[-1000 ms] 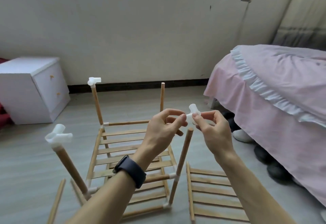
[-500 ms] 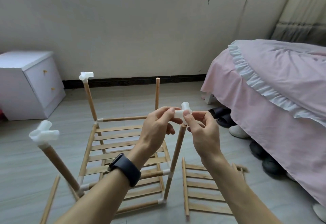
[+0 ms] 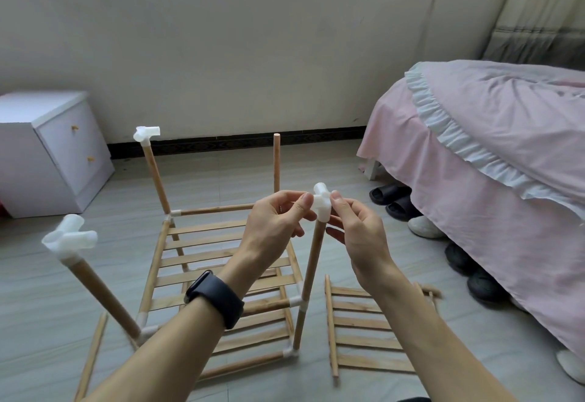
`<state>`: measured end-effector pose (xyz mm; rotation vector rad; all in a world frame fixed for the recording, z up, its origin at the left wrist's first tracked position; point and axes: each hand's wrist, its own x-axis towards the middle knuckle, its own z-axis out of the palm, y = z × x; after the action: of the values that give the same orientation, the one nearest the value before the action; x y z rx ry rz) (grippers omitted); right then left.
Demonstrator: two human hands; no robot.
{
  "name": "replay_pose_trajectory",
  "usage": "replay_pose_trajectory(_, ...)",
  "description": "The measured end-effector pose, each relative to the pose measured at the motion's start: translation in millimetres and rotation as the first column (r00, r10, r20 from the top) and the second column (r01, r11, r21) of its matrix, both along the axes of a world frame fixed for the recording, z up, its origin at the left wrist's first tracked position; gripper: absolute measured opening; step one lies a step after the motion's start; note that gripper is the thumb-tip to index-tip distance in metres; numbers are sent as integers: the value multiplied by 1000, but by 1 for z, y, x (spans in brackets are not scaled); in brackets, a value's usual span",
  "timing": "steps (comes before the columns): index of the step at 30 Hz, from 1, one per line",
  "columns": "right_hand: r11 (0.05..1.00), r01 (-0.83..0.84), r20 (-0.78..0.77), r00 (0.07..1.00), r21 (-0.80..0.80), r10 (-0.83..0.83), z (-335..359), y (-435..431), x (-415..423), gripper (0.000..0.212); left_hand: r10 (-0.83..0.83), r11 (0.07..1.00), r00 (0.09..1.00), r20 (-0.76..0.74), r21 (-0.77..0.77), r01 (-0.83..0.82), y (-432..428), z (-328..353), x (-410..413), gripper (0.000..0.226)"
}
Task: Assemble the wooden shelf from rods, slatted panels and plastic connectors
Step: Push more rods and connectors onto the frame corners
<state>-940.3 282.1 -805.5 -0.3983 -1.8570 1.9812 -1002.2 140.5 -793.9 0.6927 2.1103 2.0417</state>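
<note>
A partly built wooden shelf frame [image 3: 221,243] stands on the floor, with slatted panels low down and upright rods. A white plastic connector [image 3: 321,201] sits on top of the near right rod [image 3: 311,272]. My left hand [image 3: 275,224] and my right hand [image 3: 354,227] both pinch that connector from either side. Two other rods carry white connectors: the near left connector [image 3: 70,237] and the far left connector [image 3: 146,133]. The far right rod [image 3: 276,161] has a bare top.
A loose slatted panel [image 3: 364,329] lies on the floor at the right. A loose rod [image 3: 91,357] lies at the lower left. A pink-covered bed [image 3: 490,161] with shoes [image 3: 392,199] under it fills the right. A white cabinet [image 3: 47,148] stands far left.
Both hands lowered the white connector from mid-air onto the top of the near right rod, where it now sits. The view also tilted slightly downward.
</note>
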Motion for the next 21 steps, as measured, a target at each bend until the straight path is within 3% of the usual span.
replay_pose_trajectory(8,1000,-18,11,1000,-8,18,-8,4,-1,30,-20,998,1000,-18,-53,19,-2,-5,-1,18)
replay_pose_trajectory(17,999,-41,21,999,26,41,-12,5,-3,31,-28,997,1000,-8,-69,28,-4,-13,-2,42)
replay_pose_trajectory(21,999,-23,21,1000,38,22,-14,5,-4,31,-10,997,998,-58,-82,5,-4,-17,0,36)
